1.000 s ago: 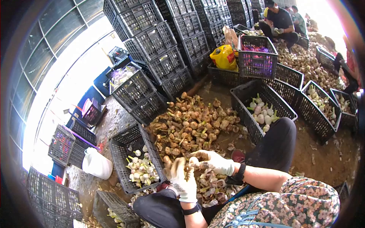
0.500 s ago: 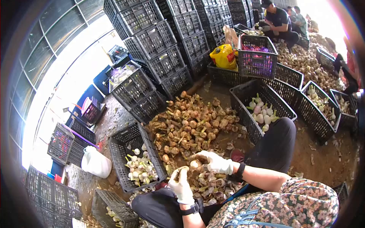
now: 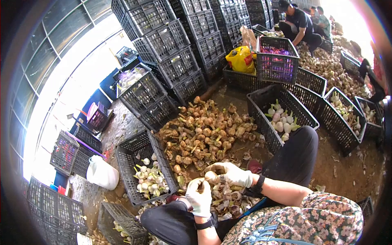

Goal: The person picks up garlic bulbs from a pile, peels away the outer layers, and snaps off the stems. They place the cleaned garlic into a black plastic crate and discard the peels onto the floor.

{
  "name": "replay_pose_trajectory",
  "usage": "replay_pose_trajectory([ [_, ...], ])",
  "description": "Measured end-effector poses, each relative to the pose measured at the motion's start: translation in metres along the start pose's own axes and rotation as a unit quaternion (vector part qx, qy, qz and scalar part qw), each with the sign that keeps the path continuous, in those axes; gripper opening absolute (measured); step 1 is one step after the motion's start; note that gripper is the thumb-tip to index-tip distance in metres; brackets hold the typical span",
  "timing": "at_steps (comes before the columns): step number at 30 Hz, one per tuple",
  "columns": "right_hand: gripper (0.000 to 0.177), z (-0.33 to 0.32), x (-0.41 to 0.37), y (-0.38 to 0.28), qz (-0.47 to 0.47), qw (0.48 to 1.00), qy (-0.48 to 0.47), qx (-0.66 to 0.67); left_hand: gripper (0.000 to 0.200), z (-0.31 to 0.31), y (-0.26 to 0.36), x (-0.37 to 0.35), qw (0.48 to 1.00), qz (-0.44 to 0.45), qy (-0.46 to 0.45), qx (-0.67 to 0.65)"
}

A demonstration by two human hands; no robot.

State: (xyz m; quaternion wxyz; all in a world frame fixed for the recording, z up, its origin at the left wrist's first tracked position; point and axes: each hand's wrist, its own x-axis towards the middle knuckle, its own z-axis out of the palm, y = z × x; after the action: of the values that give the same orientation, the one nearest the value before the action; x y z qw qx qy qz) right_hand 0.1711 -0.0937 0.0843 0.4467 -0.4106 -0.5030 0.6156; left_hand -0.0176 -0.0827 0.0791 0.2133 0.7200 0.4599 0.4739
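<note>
My right hand (image 3: 233, 174), in a white glove, is closed around a garlic bulb (image 3: 210, 175). My left hand (image 3: 199, 198), also gloved, is just left of the bulb with its fingers curled; whether anything is pinched in them is hidden. Beneath both hands lie loose garlic skins and trimmings (image 3: 228, 200). Ahead of them spreads a heap of brown, untrimmed garlic (image 3: 208, 132). Cleaned white bulbs (image 3: 152, 179) lie in the black crate (image 3: 130, 153) on the left. More white bulbs (image 3: 281, 118) are in the black crate (image 3: 261, 98) beside my right knee.
Tall stacks of black crates (image 3: 167, 41) stand behind the heap. A white jug (image 3: 102, 173) is on the floor at left. At the back, a yellow bag (image 3: 241, 60) rests by a crate (image 3: 277, 67). A co-worker (image 3: 300, 26) squats beside another garlic heap (image 3: 330, 67).
My left hand has moved slightly right and up, and its fingers have curled in closer to the bulb. My right hand still holds the bulb. The co-worker's arm has reached lower.
</note>
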Motion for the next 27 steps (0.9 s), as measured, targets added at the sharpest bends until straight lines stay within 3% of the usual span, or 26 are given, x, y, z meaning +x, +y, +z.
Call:
replay_pose_trajectory([
  [1, 0.053, -0.001, 0.003, 0.005, -0.054, 0.998, -0.013, -0.013, 0.010, -0.001, 0.004, 0.001, 0.994, -0.082, 0.004, -0.068],
  [2, 0.052, -0.002, 0.004, 0.009, -0.109, 0.993, -0.026, -0.026, 0.010, -0.003, 0.009, 0.001, 0.994, -0.082, 0.004, -0.067],
  [4, 0.050, -0.004, 0.000, 0.010, -0.126, 0.990, -0.031, -0.048, 0.010, -0.008, 0.023, 0.003, 0.917, -0.287, 0.010, -0.276],
  [5, 0.048, -0.004, -0.003, 0.007, -0.142, 0.987, -0.035, -0.070, 0.014, -0.010, 0.017, 0.003, 0.900, -0.303, 0.018, -0.311],
  [6, 0.048, -0.006, -0.002, 0.013, -0.142, 0.987, -0.035, -0.070, 0.014, -0.011, 0.009, 0.001, 0.900, -0.303, 0.018, -0.311],
  [7, 0.048, -0.007, 0.000, 0.017, -0.179, 0.980, -0.038, -0.076, 0.016, -0.014, 0.005, 0.000, 0.975, -0.155, -0.008, -0.159],
  [8, 0.047, -0.008, 0.001, 0.021, -0.216, 0.972, -0.040, -0.083, 0.017, -0.015, 0.003, -0.002, 0.999, 0.002, -0.033, 0.002],
  [9, 0.047, -0.010, 0.002, 0.026, -0.216, 0.972, -0.040, -0.082, 0.020, -0.015, 0.002, -0.007, 0.997, -0.065, -0.042, -0.015],
  [10, 0.049, -0.010, 0.001, 0.024, -0.214, 0.973, -0.049, -0.066, 0.020, -0.012, -0.006, -0.008, 0.997, -0.065, -0.042, -0.014],
  [11, 0.050, -0.010, 0.001, 0.024, -0.212, 0.974, -0.057, -0.051, 0.017, -0.006, -0.018, -0.008, 0.959, -0.198, -0.010, -0.205],
  [12, 0.050, -0.009, -0.001, 0.024, -0.212, 0.974, -0.057, -0.050, 0.015, -0.002, -0.028, -0.010, 0.866, -0.320, 0.023, -0.384],
  [14, 0.052, -0.009, -0.003, 0.027, -0.091, 0.984, -0.063, 0.139, 0.015, 0.000, 0.020, 0.002, 0.885, -0.295, 0.037, -0.357],
  [15, 0.053, -0.010, -0.003, 0.025, -0.071, 0.988, -0.051, 0.128, 0.017, 0.001, 0.037, 0.006, 0.903, -0.271, 0.051, -0.331],
  [16, 0.053, -0.012, -0.002, 0.024, -0.071, 0.988, -0.051, 0.128, 0.024, 0.003, 0.031, 0.003, 0.955, -0.195, 0.005, -0.225],
  [18, 0.051, -0.014, -0.002, 0.022, -0.119, 0.989, -0.055, 0.069, 0.023, 0.003, 0.008, 0.000, 0.997, -0.041, -0.024, -0.055],
  [19, 0.046, -0.014, -0.002, 0.018, -0.119, 0.992, -0.045, -0.001, 0.023, 0.002, 0.007, 0.000, 0.997, -0.042, -0.025, -0.056],
  [21, 0.044, -0.011, -0.002, 0.019, -0.137, 0.989, -0.042, -0.029, 0.020, 0.001, 0.007, -0.001, 0.966, -0.221, -0.022, -0.133],
  [22, 0.041, -0.010, -0.002, 0.020, -0.156, 0.985, -0.041, -0.058, 0.020, 0.000, 0.006, -0.001, 0.966, -0.222, -0.021, -0.133],
  [24, 0.039, -0.011, 0.003, 0.027, -0.192, 0.977, -0.040, -0.084, 0.015, -0.002, 0.003, -0.001, 0.899, -0.300, 0.028, -0.317],
  [26, 0.051, -0.009, 0.002, 0.021, -0.153, 0.985, -0.069, -0.046, 0.012, 0.000, 0.010, 0.000, 0.878, -0.308, 0.064, -0.362],
  [27, 0.051, -0.005, 0.002, 0.019, -0.153, 0.985, -0.070, -0.046, 0.012, 0.000, 0.015, 0.000, 0.918, -0.273, 0.057, -0.282],
])
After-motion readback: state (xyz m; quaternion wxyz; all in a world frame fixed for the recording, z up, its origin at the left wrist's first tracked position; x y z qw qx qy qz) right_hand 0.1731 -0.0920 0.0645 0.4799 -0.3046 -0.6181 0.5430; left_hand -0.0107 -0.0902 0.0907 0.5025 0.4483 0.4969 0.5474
